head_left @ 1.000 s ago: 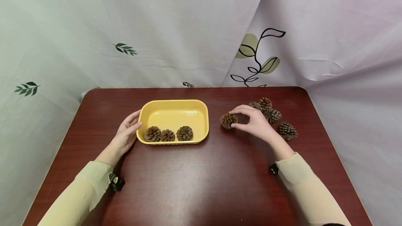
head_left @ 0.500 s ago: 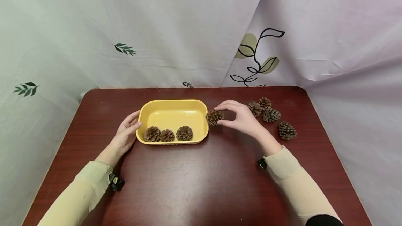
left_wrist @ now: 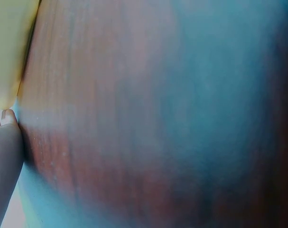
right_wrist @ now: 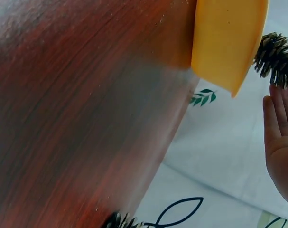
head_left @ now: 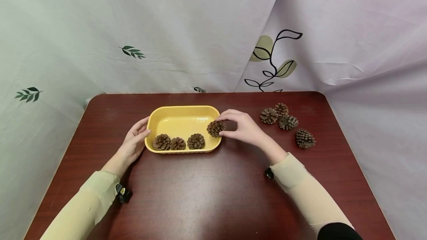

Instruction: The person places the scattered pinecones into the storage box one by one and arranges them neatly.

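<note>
My left wrist view cuts off my left hand [left_wrist: 5,154] and the yellow tray [left_wrist: 8,52] (the tabletop [left_wrist: 110,109] there is blurred); the right one crops my pinecone [right_wrist: 278,59].

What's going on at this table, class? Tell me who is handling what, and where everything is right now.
A person is handling pine cones at a reddish-brown table. The right hand pinches one pine cone over the right end of a yellow tray, while the left hand holds the tray's left end. Three other pine cones lie along the tray's near side. Four more pine cones lie on the table to the right: three grouped together, one nearer the person.
</note>
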`<state>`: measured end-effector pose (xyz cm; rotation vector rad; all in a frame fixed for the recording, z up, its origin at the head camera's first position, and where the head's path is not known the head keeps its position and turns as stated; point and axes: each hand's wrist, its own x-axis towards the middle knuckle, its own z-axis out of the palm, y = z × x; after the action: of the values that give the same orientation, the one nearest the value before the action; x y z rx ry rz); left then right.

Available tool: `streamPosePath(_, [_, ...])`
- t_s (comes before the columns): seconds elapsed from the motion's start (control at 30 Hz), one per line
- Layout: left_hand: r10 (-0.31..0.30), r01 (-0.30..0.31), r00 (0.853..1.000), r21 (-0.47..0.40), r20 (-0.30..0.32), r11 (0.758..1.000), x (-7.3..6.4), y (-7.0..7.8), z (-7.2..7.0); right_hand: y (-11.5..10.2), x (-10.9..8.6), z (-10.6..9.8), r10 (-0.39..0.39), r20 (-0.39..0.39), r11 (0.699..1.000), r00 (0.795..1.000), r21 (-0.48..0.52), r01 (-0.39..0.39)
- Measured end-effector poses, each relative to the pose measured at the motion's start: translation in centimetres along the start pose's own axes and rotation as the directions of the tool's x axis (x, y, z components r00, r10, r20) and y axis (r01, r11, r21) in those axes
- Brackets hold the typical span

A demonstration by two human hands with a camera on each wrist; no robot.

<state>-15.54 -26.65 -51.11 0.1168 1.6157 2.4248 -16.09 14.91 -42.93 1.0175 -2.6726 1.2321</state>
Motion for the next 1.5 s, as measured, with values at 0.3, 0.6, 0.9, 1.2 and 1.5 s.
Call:
streamPosePath(0.3, [0.006, -0.006, 1.0, -0.016, 0.019, 1.0, 0.1, 0.1, -0.2, -0.2, 0.8, 0.8, -0.013, 0.063, 0.998, 0.998, -0.054, 0.016])
streamPosePath(0.6, [0.004, -0.004, 1.0, -0.01, 0.023, 1.0, 0.1, 0.1, -0.2, -0.4, 1.4, 1.4, -0.038, 0.161, 0.988, 0.986, -0.142, 0.061])
streamPosePath(0.9, [0.0, 0.0, 1.0, -0.019, 0.02, 1.0, 0.0, 0.2, -0.1, -0.6, 1.6, 1.7, -0.033, 0.228, 0.982, 0.973, -0.175, 0.074])
streamPosePath(1.2, [-0.002, 0.002, 1.0, -0.015, 0.017, 1.0, 0.0, 0.2, -0.1, -0.8, 1.9, 2.0, -0.029, 0.256, 0.98, 0.966, -0.182, 0.078])
streamPosePath(1.5, [-0.009, 0.009, 1.0, -0.02, 0.019, 1.0, -0.1, 0.2, -0.1, -1.1, 2.2, 2.3, -0.044, 0.279, 0.978, 0.959, -0.183, 0.098])
